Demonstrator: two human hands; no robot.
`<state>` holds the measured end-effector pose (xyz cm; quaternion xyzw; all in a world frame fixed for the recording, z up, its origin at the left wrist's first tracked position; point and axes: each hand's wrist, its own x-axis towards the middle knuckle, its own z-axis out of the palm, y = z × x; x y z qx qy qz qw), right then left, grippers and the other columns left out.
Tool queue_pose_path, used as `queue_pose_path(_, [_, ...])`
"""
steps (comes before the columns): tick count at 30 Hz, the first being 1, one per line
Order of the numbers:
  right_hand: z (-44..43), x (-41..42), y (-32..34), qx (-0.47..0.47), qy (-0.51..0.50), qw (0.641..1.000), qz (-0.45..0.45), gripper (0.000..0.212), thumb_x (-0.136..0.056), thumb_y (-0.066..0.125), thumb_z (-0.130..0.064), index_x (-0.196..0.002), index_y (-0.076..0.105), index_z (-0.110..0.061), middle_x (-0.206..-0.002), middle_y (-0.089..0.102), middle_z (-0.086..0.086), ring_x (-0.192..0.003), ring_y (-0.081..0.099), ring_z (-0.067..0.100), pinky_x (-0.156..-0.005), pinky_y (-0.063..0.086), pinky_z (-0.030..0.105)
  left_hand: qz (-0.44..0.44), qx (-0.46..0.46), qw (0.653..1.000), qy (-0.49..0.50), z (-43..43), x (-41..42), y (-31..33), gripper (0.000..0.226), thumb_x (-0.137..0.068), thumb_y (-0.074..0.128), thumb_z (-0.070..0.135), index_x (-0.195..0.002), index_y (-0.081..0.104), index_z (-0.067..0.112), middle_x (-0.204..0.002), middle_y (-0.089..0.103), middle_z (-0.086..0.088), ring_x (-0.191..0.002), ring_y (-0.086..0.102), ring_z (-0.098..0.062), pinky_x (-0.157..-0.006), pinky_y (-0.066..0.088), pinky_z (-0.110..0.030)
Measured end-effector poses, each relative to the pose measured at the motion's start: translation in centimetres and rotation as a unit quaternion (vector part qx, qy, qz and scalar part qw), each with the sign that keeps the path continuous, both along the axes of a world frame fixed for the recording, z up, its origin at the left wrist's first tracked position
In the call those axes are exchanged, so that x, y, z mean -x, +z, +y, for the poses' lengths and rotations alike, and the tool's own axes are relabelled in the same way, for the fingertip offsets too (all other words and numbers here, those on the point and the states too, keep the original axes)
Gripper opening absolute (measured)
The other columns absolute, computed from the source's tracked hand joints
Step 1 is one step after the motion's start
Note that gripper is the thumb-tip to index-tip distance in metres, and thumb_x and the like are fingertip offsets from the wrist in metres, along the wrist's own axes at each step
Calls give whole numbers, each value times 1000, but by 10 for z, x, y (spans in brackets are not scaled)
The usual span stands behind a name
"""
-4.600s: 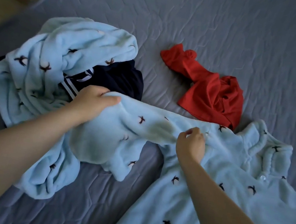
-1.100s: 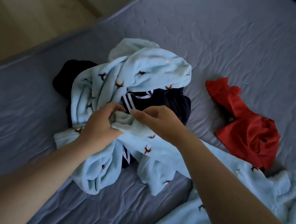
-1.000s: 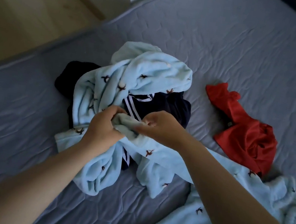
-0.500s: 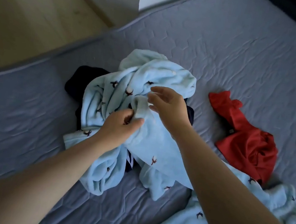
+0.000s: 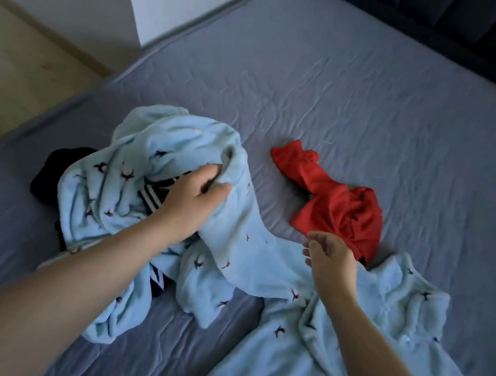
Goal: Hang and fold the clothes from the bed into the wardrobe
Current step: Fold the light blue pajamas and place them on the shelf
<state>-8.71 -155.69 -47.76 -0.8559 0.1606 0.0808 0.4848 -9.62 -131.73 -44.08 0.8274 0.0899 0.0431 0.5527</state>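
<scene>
Left hand (image 5: pixel 190 203): we are seeing it gripping the fleece sleeve (image 5: pixel 247 243).
Right hand (image 5: pixel 331 261): hovering, fingers relaxed.
Striped garment (image 5: pixel 152 198): mostly buried.

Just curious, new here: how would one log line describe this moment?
left hand: grips blue sleeve | right hand: open, holds nothing | red garment: on bed

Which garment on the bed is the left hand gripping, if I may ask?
The blue fleece top spread on the right, by its sleeve; the red garment lies unheld.
</scene>
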Motion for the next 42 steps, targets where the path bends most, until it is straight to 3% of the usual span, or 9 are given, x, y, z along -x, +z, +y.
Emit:
queue_pose_path(11, [-234,74,14,0,-136,990,23,15,-92,53,-14,-99,65,-21,-84,69,-3,-80,66,16,-72,58,35,-2,-36,990,-137,-236,1,30,11,-91,57,18,-80,56,20,-61,51,13,-59,48,5,-56,35,-8])
queue_pose_path(15, [-312,109,8,-2,-174,984,38,16,-93,52,-15,-102,64,-20,-85,69,-3,-82,66,18,-79,57,42,5,-14,981,-196,-322,22,25,21,-89,56,21,-69,50,27,-60,53,17,-59,45,6,-57,35,-12])
queue_pose_path(19, [-392,154,-4,-6,-219,975,41,17,-92,52,-12,-98,66,-19,-85,70,-1,-81,67,16,-79,57,40,32,-13,968,-249,-412,52,-1,27,-85,54,25,-85,55,-2,-75,55,-14,-67,44,-5,-62,37,-21])
queue_pose_path(26, [-487,232,-56,-8,-274,958,84,22,-92,50,-16,-82,63,-30,-81,70,-1,-78,68,21,-76,56,43,150,-48,926,-344,-530,120,-87,21,-88,56,37,-95,59,17,-80,62,-1,-74,57,-14,-71,46,-28])
queue_pose_path(29, [-494,249,-89,-51,-283,950,125,21,-94,51,-21,-79,65,-17,-76,68,2,-74,65,24,-78,55,47,242,-43,909,-335,-548,141,-128,31,-92,56,30,-121,59,17,-107,66,-8,-98,63,-24,-90,51,-42])
queue_pose_path(32, [-488,258,-123,-59,-241,954,169,25,-94,49,-25,-84,61,-5,-76,63,5,-76,60,23,-79,54,48,226,-93,922,-299,-536,151,-162,18,-93,54,21,-105,66,15,-103,68,-8,-99,63,-26,-89,51,-44])
queue_pose_path(35, [-475,259,-142,-32,-192,962,193,10,-93,49,-28,-93,55,-19,-82,58,-5,-74,55,14,-61,47,29,224,-126,925,-280,-510,154,-181,10,-92,55,16,-92,65,18,-96,70,-9,-90,65,-27,-83,53,-42])
queue_pose_path(38, [-459,250,-152,-1,-170,969,180,35,-93,55,-30,-125,53,-16,-114,59,0,-96,55,13,-74,41,25,219,-150,925,-272,-483,150,-197,11,-89,58,12,-89,64,21,-91,70,-6,-81,64,-21,-78,52,-29])
queue_pose_path(42, [-434,230,-156,108,-109,983,100,45,-92,58,-29,-134,47,-16,-130,49,5,-116,50,22,-90,44,33,192,-170,928,-269,-458,135,-211,11,-89,58,10,-97,66,15,-92,68,-1,-76,58,-9,-65,38,-11])
